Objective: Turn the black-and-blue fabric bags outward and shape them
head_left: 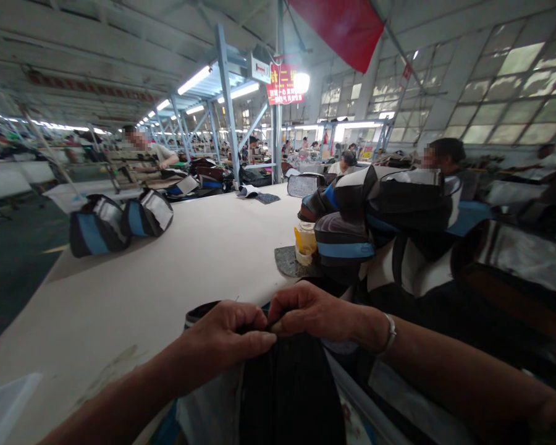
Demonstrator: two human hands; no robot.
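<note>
A partly made black bag (290,389) stands close in front of me at the table's near edge, with pale lining along its left side. My left hand (231,330) pinches the bag's upper edge between thumb and fingers. Right beside it, my right hand (310,315) grips the same edge, fingers bent inward and a bracelet on the wrist. The fingertips of both hands nearly meet over a seam or zip line running down the black fabric. Exactly what lies between the fingertips is hidden.
A pale worktable (204,247) stretches ahead. Two black-and-blue bags (95,228) stand at its left edge. Piled bags (345,238) crowd the right, beside a glue pot (304,244) with a yellow handle on a grey pad (285,261). Co-workers sit farther back near blue metal posts (229,111).
</note>
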